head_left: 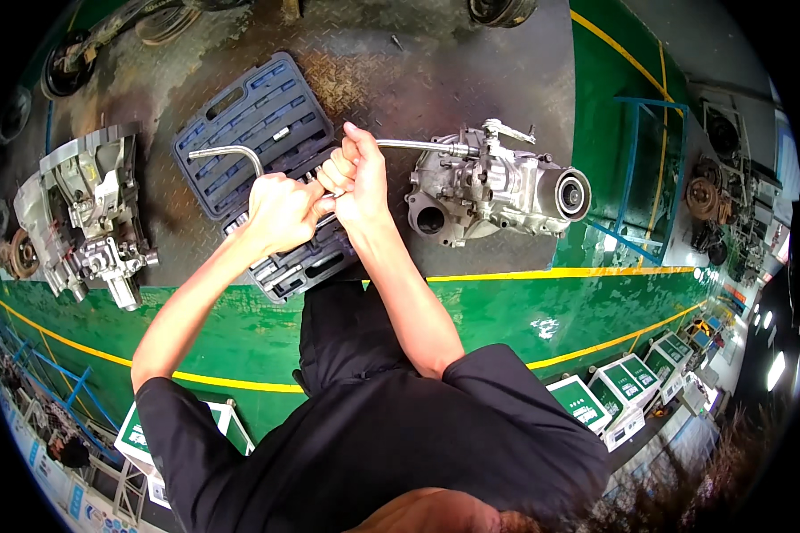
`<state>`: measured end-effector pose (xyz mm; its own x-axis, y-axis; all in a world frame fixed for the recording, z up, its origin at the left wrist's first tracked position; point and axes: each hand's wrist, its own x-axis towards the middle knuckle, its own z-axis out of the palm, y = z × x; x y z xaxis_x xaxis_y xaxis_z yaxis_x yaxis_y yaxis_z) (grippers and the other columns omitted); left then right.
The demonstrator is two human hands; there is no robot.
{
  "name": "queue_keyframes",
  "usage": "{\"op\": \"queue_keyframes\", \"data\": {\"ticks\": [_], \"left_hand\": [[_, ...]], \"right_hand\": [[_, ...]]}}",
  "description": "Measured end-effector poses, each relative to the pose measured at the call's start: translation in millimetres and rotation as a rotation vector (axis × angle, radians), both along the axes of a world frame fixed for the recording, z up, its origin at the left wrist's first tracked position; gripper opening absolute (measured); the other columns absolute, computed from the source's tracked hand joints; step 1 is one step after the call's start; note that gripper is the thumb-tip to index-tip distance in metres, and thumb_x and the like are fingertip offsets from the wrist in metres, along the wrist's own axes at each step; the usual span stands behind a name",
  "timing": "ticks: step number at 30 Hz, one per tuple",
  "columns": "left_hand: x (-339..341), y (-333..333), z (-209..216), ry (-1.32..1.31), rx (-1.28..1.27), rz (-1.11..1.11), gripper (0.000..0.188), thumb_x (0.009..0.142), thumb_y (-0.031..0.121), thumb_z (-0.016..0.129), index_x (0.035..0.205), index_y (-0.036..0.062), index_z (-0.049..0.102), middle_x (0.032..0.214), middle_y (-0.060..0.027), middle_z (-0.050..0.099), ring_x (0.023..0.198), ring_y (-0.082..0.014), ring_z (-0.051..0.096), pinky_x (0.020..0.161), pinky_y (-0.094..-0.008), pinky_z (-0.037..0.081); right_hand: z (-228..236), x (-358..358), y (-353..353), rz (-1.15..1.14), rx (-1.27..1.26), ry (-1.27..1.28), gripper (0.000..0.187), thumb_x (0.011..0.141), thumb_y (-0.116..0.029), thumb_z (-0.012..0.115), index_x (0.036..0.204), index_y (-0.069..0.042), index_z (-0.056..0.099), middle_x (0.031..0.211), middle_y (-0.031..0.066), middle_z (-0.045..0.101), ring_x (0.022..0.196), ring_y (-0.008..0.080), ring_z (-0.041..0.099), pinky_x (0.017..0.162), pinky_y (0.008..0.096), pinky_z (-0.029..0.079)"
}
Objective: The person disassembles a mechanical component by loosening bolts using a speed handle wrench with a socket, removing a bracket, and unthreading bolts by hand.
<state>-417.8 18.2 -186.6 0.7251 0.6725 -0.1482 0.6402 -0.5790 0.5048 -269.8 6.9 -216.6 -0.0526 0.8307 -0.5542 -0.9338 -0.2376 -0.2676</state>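
Observation:
Both my hands are together over an open dark blue-grey tool case [256, 120]. My left hand [280, 213] is closed around a bent metal bar [227, 151], whose free end points left over the lid. Touching it, my right hand [357, 182] is closed with the thumb up. A straight metal rod [418, 144] runs from beside that hand to a cast-metal gearbox [507, 186] on the right. Whether rod and bar join inside my hands is hidden. A small shiny socket [282, 135] lies in the lid.
Another gearbox housing [89, 209] stands at the left on the dark metal work surface [453, 80]. Round parts lie along its far edge. Green floor with yellow lines surrounds it. A blue metal frame [636, 178] stands at right; green-and-white boxes [622, 391] are behind me.

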Motion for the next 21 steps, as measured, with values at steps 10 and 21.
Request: {"op": "queue_keyframes", "data": {"ticks": [10,21], "left_hand": [[4.1,2.7,6.3,0.086,-0.062,0.015,0.027,0.085,0.030,0.065,0.075,0.0048,0.064,0.057,-0.0196,0.057,0.057,-0.0400,0.060,0.057,-0.0498,0.044],[1.8,4.7,23.7,-0.017,0.072,-0.148,0.031,0.090,0.029,0.063,0.071,0.0053,0.057,0.060,-0.0148,0.058,0.062,-0.0354,0.061,0.070,-0.0470,0.049]], "right_hand": [[1.7,-1.9,0.5,-0.032,-0.083,-0.028,0.050,0.093,-0.026,0.058,0.055,-0.021,0.026,0.044,-0.0054,0.022,0.035,0.0094,0.020,0.038,0.0280,0.018],[14.2,14.1,5.0,0.046,-0.119,0.034,0.053,0.095,-0.025,0.056,0.051,-0.020,0.027,0.043,-0.0053,0.021,0.034,0.0106,0.021,0.036,0.0284,0.019]]}}
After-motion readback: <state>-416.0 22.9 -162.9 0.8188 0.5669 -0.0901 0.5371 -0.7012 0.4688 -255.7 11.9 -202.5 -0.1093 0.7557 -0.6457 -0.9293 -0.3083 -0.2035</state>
